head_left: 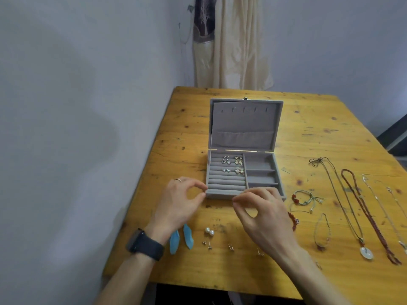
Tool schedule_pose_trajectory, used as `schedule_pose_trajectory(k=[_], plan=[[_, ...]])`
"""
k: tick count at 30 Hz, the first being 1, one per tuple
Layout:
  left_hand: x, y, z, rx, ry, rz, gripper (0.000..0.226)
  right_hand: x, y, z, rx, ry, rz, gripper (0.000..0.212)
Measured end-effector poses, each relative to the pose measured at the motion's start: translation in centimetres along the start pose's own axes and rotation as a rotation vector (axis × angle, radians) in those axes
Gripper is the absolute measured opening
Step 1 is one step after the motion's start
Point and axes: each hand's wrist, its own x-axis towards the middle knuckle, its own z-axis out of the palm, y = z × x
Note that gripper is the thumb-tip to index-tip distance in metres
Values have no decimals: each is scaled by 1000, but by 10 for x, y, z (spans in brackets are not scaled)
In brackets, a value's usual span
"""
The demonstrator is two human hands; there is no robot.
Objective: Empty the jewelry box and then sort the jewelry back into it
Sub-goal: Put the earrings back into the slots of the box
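The grey velvet jewelry box (262, 172) stands open in the middle of the wooden table, its lid leaning back. Several earrings (232, 165) sit in the ring rolls on its left side, and its right compartments are bare. My left hand (178, 203) is at the box's front left corner, thumb and forefinger slightly apart with nothing visible between them. My right hand (262, 214) hovers over the box's front edge with thumb and forefinger pinched; whether they hold anything is too small to see.
Two blue feather earrings (187, 236), pearl studs (209, 231) and small studs (230, 247) lie near the front edge. Bracelets (306, 198) and several necklaces (361, 216) are spread to the right. A wall runs along the table's left edge, with a curtain behind.
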Motion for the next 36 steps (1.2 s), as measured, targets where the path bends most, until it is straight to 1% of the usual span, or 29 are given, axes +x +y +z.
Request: schedule_pose_trajectory(k=[3, 8, 10, 13, 17, 21, 23, 26, 28, 30, 32, 36], plan=[[-23, -2, 1, 160, -90, 47, 13, -24, -8, 9, 9, -46, -13, 9], [-43, -5, 6, 246, -164, 123, 22, -42, -17, 28, -36, -95, -29, 18], [-47, -6, 10, 276, -165, 143, 25, -44, -18, 34, -78, -128, -18, 20], [-47, -8, 16, 313, -151, 156, 27, -44, -20, 37, -131, -180, -4, 33], [-48, -11, 19, 324, -139, 176, 26, -41, -27, 35, -138, -244, 2, 34], [-47, -14, 20, 292, -133, 167, 21, -41, -29, 36, -130, -222, -18, 26], [-45, -16, 18, 227, -133, 138, 20, -42, -27, 37, -97, -216, -19, 23], [-39, -16, 13, 99, -114, 91, 15, -38, -23, 31, 34, -189, -4, 14], [-31, -14, 9, 36, -68, 84, 12, -31, -20, 23, 133, -160, 26, 8], [-20, -11, 5, -6, -13, 91, 10, -19, -17, 15, 191, -128, 57, 7], [-8, -7, 2, -38, 34, 102, 13, -5, -13, 10, 246, -98, 66, 10], [20, -4, -1, -42, 82, 92, 16, 25, -6, 3, 375, -98, 119, 13]])
